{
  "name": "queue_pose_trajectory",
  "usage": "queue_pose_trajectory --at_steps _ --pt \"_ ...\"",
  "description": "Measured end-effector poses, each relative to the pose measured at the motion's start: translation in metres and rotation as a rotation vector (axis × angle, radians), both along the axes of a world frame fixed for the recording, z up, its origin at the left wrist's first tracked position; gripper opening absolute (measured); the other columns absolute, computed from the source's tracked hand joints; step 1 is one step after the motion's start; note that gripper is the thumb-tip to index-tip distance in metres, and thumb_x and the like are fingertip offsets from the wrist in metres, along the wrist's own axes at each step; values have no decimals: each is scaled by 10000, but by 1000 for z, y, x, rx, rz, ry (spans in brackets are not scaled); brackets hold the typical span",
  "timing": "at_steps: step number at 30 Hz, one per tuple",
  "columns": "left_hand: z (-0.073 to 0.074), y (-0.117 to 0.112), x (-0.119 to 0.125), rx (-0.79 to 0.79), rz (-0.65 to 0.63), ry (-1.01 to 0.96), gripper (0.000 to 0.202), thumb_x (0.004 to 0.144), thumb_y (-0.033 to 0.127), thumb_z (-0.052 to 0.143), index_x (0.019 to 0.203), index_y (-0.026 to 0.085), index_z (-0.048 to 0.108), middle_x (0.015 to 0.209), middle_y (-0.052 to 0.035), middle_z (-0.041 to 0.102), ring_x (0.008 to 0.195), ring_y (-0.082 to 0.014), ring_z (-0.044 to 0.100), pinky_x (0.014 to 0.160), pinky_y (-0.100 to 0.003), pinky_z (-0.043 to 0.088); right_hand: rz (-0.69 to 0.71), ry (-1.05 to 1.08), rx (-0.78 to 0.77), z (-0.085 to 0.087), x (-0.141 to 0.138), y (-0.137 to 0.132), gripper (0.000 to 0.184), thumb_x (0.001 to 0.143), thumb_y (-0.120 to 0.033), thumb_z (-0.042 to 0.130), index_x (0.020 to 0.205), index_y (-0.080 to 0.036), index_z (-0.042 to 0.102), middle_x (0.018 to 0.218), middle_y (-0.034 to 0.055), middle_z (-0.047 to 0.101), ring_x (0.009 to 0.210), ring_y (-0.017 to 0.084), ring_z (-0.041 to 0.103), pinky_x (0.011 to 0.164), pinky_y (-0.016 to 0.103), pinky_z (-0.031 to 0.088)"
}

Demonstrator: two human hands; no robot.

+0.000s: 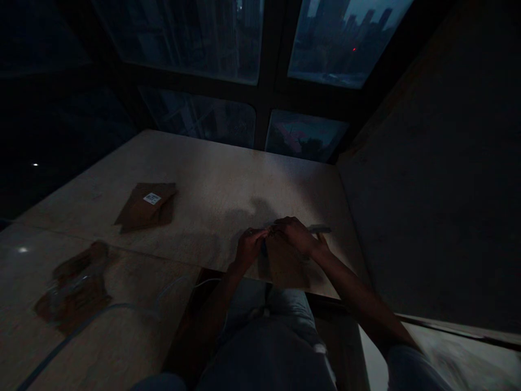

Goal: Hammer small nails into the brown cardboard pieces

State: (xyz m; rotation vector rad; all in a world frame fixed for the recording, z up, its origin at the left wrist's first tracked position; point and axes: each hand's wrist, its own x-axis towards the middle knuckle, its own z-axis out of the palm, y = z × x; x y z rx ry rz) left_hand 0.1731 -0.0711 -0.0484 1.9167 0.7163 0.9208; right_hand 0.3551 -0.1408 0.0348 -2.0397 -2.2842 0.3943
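Note:
Close to the table's front edge, my left hand [248, 248] and my right hand [295, 234] meet at the top of a brown paper packet [285, 267]. Fingers of both hands are closed on its upper edge, though the dim light hides what exactly they pinch. The packet hangs down toward my lap. Just beyond my right wrist lies a flat, greyish, narrow object [322, 229], partly covered by the wrist; its kind I cannot make out.
Another brown paper packet [148, 206] with a white label lies on the table [195, 168], left of centre. Brown packaging with clear plastic [77, 288] sits nearer on the left, beside a pale cable [85, 323]. Windows [195, 38] border the far side; a dark wall [443, 179] stands right.

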Motion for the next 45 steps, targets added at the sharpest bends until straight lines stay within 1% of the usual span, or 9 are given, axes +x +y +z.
queue_pose_trajectory --at_steps 6,12,17,21,29,33,36,40,45 --pt "-6 1 1 116 3 46 186 926 209 624 1011 253 784 982 -56 794 931 -222 705 877 -376 552 3 9 -17 -1 1 0 216 978 -139 519 1019 -161 731 1047 113 754 984 228 683 877 303 436" --pt "-9 0 2 182 30 67 189 954 248 603 1027 248 777 974 -55 793 912 -207 717 840 -350 574 12 23 19 -3 3 -1 220 972 -116 521 986 -164 736 1041 101 756 993 224 677 883 303 440" --pt "-8 -1 2 218 41 71 184 954 239 606 1020 243 778 965 -49 794 900 -206 720 829 -345 577 15 3 33 -5 1 -3 205 968 -117 549 1011 -162 745 1114 109 751 1008 224 673 891 303 452" --pt "-8 -1 2 241 34 67 194 950 211 607 1046 241 773 975 -49 795 905 -204 720 833 -344 578 24 -49 32 -5 -2 -5 216 968 -120 555 1061 -160 746 1240 126 719 1043 243 664 900 328 462" --pt "-9 -1 4 267 16 68 220 932 165 621 1059 261 774 980 -42 800 893 -200 721 820 -346 582 61 -169 24 -3 -7 -6 227 972 -159 565 1129 -165 728 1299 139 691 1109 276 644 909 370 454" --pt "-10 0 3 261 16 67 214 932 187 630 1062 279 773 972 -35 801 886 -193 723 831 -349 582 79 -212 20 -3 -8 -5 235 987 -189 550 1147 -179 722 1327 128 678 1120 272 640 932 383 433" --pt "-11 -1 3 248 28 62 204 947 209 615 1057 271 775 973 -41 799 885 -189 725 825 -341 582 82 -234 25 -3 -11 -5 245 994 -202 542 1166 -162 712 1348 142 663 1138 281 630 952 400 415" --pt "-13 -3 4 240 44 62 201 947 218 616 1059 265 776 952 -48 799 875 -198 721 809 -346 581 83 -245 33 -3 -15 -6 239 994 -194 529 1124 -126 717 1316 167 675 1117 293 634 951 416 405" --pt "-14 -3 5 231 47 63 209 950 216 607 1062 269 776 961 -45 798 883 -199 718 822 -354 582 76 -223 48 -4 -16 -6 244 1004 -218 522 1124 -133 717 1294 165 690 1100 298 642 956 425 402"
